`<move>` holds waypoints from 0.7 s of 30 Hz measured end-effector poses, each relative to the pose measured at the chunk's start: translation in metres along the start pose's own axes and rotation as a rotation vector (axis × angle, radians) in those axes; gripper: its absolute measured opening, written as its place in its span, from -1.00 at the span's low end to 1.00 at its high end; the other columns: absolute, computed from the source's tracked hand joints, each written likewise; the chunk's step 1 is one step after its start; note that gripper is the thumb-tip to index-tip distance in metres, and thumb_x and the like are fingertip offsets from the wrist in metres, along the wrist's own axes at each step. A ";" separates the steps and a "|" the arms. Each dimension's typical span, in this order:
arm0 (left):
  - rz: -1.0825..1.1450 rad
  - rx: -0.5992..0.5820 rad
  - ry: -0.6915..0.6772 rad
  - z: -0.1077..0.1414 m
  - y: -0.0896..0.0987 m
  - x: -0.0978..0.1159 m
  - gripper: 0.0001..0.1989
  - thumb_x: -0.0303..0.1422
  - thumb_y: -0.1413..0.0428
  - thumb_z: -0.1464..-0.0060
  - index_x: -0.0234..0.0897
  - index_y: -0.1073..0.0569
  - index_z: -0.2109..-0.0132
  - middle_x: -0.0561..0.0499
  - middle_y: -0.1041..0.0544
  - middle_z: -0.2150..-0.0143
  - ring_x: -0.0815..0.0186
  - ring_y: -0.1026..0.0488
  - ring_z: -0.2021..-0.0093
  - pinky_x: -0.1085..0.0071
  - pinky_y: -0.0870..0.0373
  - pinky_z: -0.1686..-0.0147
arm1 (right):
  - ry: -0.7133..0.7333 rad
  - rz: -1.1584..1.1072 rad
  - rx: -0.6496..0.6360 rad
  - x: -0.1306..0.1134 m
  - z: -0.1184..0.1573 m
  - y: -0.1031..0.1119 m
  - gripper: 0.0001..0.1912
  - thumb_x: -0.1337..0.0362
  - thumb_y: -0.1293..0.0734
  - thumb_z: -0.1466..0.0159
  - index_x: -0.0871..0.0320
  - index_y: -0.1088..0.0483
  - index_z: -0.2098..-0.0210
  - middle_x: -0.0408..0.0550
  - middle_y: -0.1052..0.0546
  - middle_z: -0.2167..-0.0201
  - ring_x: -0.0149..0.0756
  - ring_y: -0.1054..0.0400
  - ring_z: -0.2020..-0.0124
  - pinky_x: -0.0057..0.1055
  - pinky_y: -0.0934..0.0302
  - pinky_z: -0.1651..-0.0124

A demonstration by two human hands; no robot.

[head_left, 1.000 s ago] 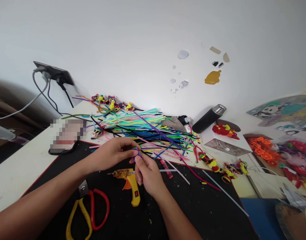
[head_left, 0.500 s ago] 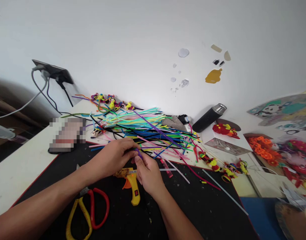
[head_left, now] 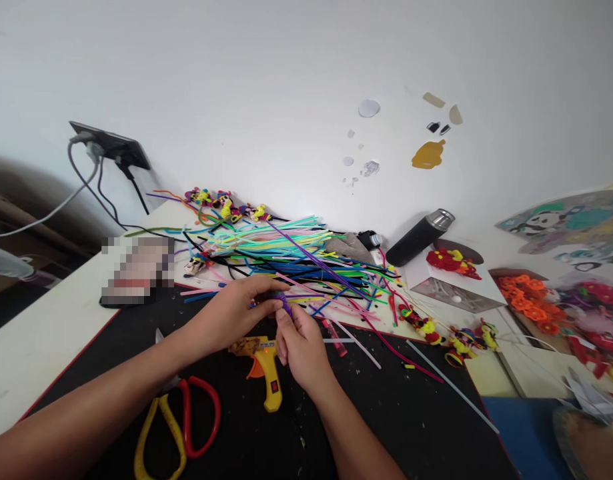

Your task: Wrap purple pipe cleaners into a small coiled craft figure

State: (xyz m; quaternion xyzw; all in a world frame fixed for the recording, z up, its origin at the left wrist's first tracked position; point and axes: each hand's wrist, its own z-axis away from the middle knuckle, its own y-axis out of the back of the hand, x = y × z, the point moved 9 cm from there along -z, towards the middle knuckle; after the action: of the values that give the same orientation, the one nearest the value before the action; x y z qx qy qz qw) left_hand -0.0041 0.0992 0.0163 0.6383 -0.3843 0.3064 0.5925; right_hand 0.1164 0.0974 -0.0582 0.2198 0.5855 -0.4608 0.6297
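Observation:
A small purple fuzzy piece (head_left: 285,303) is pinched between my two hands above the black mat (head_left: 376,413). My left hand (head_left: 236,310) holds its upper left side with thumb and fingers. My right hand (head_left: 301,343) grips its lower right side; its fingertips partly cover the piece. Just below the hands lies a yellow glue gun (head_left: 269,377) with an orange trigger. Scissors (head_left: 190,413) with one red and one yellow handle rest under my left forearm. Behind the hands spreads a pile of colourful pipe cleaners (head_left: 286,250).
A phone (head_left: 139,270) with a blurred screen lies at the left. At the back right stand a tilted black flask (head_left: 420,237) and a white box (head_left: 449,290). Small colourful figures (head_left: 461,341) lie along the right side, near a clear glue stick (head_left: 451,387).
My fingers have shifted slightly on the purple piece, and more of it shows between them. My right hand has moved a little to the right.

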 end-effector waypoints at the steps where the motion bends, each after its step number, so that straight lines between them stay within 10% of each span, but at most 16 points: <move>1: 0.065 -0.004 0.024 0.000 0.001 -0.003 -0.67 -0.18 -0.17 -0.25 -0.19 -0.62 -0.07 -0.11 -0.68 -0.05 0.05 -0.60 -0.03 0.16 -0.51 -0.09 | 0.021 0.023 -0.005 -0.004 0.001 -0.002 -0.54 -0.19 -0.37 -0.36 0.06 -0.30 0.32 -0.38 -0.23 0.74 -0.45 -0.03 0.75 -0.45 0.11 0.64; 21: 0.400 -0.033 0.117 -0.003 -0.004 -0.021 -0.62 -0.09 -0.23 -0.24 -0.26 -0.61 -0.03 -0.05 -0.68 0.13 0.19 -0.60 0.21 0.27 -0.56 0.14 | 0.011 -0.014 -0.034 -0.006 -0.001 -0.004 -0.55 -0.16 -0.37 -0.36 0.13 -0.37 0.22 -0.40 -0.24 0.75 -0.50 0.00 0.78 -0.50 0.13 0.68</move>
State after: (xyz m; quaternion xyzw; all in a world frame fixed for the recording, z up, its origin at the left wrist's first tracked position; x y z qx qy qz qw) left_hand -0.0114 0.1052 -0.0029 0.5205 -0.4733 0.4484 0.5515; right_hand 0.1135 0.0982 -0.0520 0.2076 0.5981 -0.4540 0.6269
